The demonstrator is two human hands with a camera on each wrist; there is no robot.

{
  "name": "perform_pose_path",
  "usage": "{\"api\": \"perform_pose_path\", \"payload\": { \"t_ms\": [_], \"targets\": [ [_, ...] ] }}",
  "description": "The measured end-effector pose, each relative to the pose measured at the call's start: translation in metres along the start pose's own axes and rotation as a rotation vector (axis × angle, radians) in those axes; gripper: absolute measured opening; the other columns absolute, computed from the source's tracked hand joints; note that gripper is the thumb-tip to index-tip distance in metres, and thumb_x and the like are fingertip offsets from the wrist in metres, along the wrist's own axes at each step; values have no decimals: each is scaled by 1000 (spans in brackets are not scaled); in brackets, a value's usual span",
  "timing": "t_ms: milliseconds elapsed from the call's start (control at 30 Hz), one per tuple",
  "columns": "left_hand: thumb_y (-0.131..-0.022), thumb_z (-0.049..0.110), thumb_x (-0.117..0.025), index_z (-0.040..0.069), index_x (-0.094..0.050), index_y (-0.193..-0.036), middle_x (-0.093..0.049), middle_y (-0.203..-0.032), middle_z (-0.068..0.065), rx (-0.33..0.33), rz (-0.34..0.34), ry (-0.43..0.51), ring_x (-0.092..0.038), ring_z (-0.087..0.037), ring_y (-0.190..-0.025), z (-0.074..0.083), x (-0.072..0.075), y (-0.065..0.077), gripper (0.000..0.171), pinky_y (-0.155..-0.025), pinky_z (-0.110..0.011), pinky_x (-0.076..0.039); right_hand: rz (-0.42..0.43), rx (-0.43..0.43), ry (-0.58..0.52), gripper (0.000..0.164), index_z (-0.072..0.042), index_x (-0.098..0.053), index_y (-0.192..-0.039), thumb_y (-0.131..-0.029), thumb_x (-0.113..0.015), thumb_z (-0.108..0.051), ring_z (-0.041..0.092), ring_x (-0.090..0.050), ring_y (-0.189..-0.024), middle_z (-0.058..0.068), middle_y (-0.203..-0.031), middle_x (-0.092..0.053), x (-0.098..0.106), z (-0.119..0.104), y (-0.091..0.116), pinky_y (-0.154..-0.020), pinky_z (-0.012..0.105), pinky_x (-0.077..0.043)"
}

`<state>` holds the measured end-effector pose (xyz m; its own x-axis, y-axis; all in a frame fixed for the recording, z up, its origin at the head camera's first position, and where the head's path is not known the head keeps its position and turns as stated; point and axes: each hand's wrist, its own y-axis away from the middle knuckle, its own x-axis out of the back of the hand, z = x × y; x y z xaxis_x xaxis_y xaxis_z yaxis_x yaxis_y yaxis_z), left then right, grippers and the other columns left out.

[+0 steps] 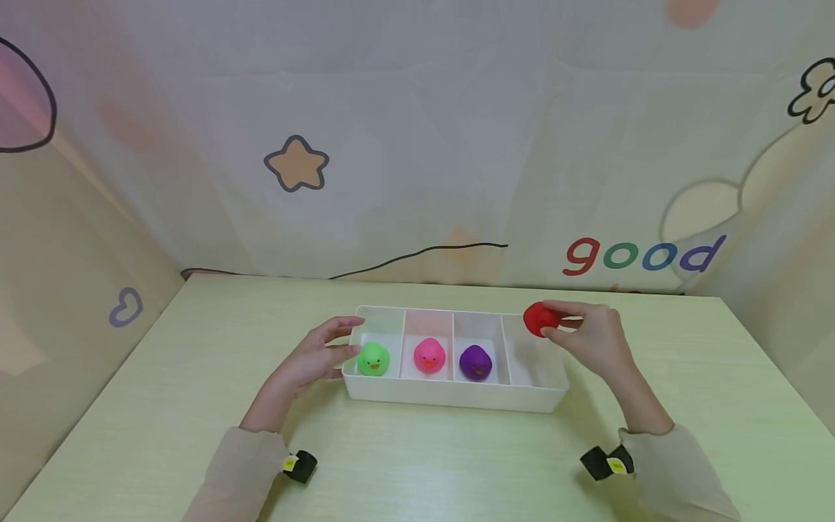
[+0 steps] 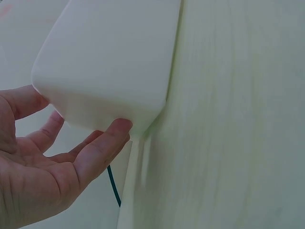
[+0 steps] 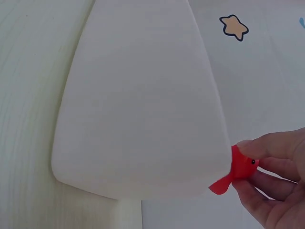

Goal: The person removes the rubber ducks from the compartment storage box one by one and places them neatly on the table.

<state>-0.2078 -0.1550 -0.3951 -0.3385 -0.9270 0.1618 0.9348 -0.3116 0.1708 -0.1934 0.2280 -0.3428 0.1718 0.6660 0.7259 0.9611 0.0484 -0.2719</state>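
A long white divided box (image 1: 450, 395) sits on the table. A green toy duck (image 1: 373, 359) lies in its leftmost compartment, a pink one (image 1: 429, 356) in the compartment beside it, and a purple one (image 1: 475, 363) further right. With its fingertips spread around the corners, my left hand (image 1: 320, 353) holds the box's left end; the left wrist view shows fingers (image 2: 112, 136) against the end wall. Between thumb and fingers, my right hand (image 1: 593, 337) pinches a red toy (image 3: 244, 166) with a black eye and a tail-like tip, up at the back of the rightmost compartment.
The pale wood-grain table (image 1: 163, 413) runs back to a printed cloth (image 1: 417, 181) hung behind and at both sides. Each sleeve carries a small black device near the cuff, the left one (image 1: 302, 467) and the right one (image 1: 607, 462).
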Motion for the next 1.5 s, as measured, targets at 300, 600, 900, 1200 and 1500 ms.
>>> {"api": "perform_pose_path", "payload": {
  "t_ms": [300, 600, 900, 1200, 1500],
  "targets": [
    [-89, 8, -55, 9, -39, -134, -31, -138, -19, 8, 4, 9, -48, -33, -108, 3, -1, 2, 48, -81, -46, -49, 24, -78, -67, 41, 2, -59, -118, -79, -69, -6, 39, -61, -93, 25, -108, -61, 15, 9, -8, -62, 17, -51],
    [-89, 9, -56, 10, -40, -134, -32, -137, -19, -2, -1, 9, -50, -31, -105, 1, 0, 1, 48, -82, -48, -48, 52, -69, -96, 39, 4, -59, -117, -80, -67, -6, 39, -61, -92, 25, -109, -60, 24, 28, -13, -63, 9, -47],
    [-89, 8, -55, 9, -39, -135, -30, -138, -20, 1, -6, 23, -48, -32, -109, 1, 0, 1, 49, -82, -46, -49, 54, -129, -122, 39, 4, -57, -119, -83, -65, -7, 40, -58, -98, 25, -112, -59, 19, 46, -21, -64, 8, -47],
    [-89, 9, -55, 10, -39, -134, -31, -138, -19, -7, -6, 20, -48, -32, -108, 1, 0, 1, 48, -83, -47, -48, 25, -242, -164, 43, -2, -57, -122, -82, -68, -16, 32, -56, -104, 21, -118, -57, 4, 76, -33, -73, 20, -51],
    [-89, 8, -55, 9, -38, -135, -29, -138, -20, -9, -15, 28, -48, -33, -109, 0, 1, 1, 49, -83, -48, -48, 32, -228, -169, 41, 5, -55, -120, -83, -65, -8, 38, -53, -106, 27, -115, -57, -5, 81, -35, -67, 9, -46]
  ]
}}
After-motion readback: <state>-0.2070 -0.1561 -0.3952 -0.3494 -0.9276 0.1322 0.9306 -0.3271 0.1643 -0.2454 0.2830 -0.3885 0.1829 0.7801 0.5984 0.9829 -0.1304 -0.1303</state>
